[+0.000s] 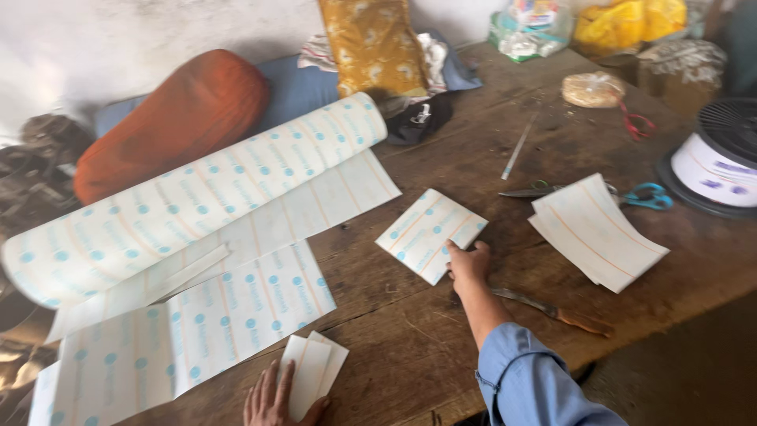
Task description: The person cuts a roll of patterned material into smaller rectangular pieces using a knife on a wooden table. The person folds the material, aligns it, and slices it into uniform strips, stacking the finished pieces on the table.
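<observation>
1. Right hand (470,264), centre of frame: fingertips press down on the lower corner of a folded printed sheet (430,234). It pins the sheet to the table rather than pinching it; hand is flat, not clenched, likely to keep the fold from springing up.
2. Left hand (272,401), bottom centre-left: fingers splayed under or against two small white cut pieces (314,376). Thumb seems to hook the lower edge; whether it truly grips them I cannot tell.
3. Just left of those pieces: an unrolled length of dotted sheet (197,331) lies flat, trailing back to the big roll (189,197) across the upper left, so material feeds toward the person.
4. Right of the folded sheet: a stack of white sheets (595,230), set apart as if already cut.
5. Knife (552,310) lies just beside the right forearm, within reach; blue-handled scissors (631,195) sit behind the stack.
6. Wooden table (410,339) carries everything; orange bolster (169,118) upper left, spool (721,170) far right.
</observation>
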